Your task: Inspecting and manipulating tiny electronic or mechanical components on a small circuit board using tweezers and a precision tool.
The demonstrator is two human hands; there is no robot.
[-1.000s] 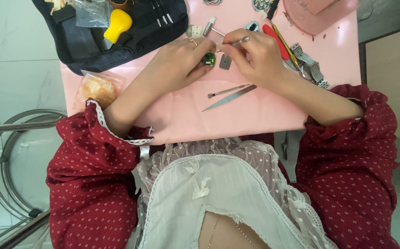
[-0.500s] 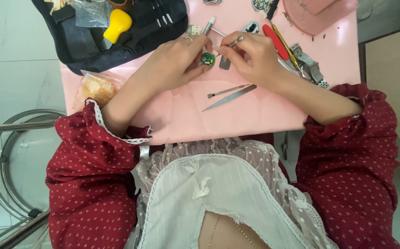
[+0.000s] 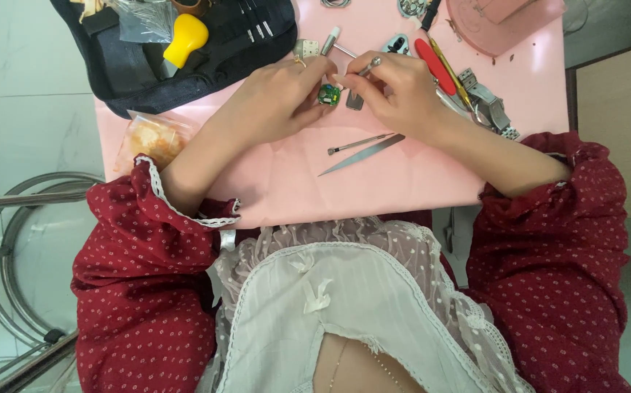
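My left hand (image 3: 275,94) pinches one small green watch movement (image 3: 329,94) between its fingers (image 3: 314,73), just above the pink tabletop (image 3: 272,182). My right hand (image 3: 395,91) meets it from the other side, fingers clenched around one thin metal tool (image 3: 368,67) whose tip angles up and away from the movement. Below the movement lie two loose tools: one pair of tweezers (image 3: 362,154) and one slim screwdriver (image 3: 359,143), touching at one end. Above and left of it sits one black tool pouch (image 3: 213,51) holding one yellow blower (image 3: 186,38). One red-handled tool (image 3: 435,65) lies to the right.
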